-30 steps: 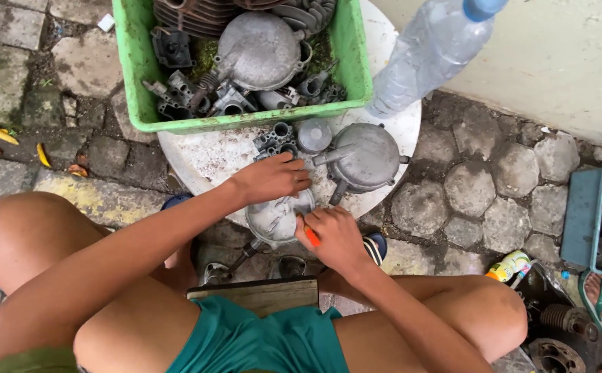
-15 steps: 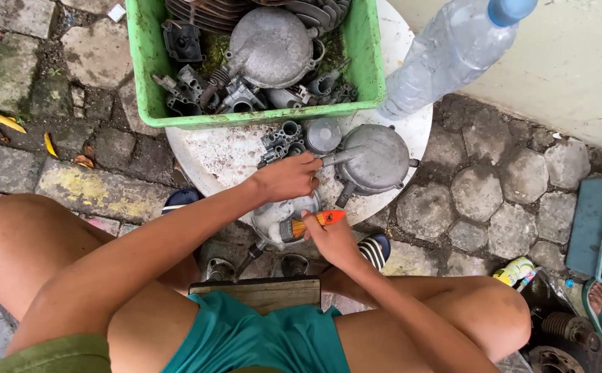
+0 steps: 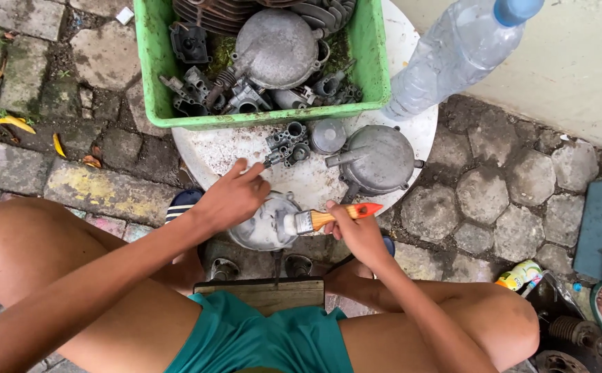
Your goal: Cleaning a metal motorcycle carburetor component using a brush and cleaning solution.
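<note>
Brushing a round engine cover at the table's near edge

Our left hand (image 3: 230, 199) clasps the grey engine cover (image 3: 266, 222); our right hand (image 3: 358, 233) grips the paintbrush (image 3: 328, 218), bristles touching the cover just beside our left-hand hold. The cover overhangs the white round table (image 3: 211, 155); we judge a hard stroke could tip it off.

Soft, even daylight lit the scene; shadows were faint, focus sharp, with slight wide-angle bending at the edges.
</note>
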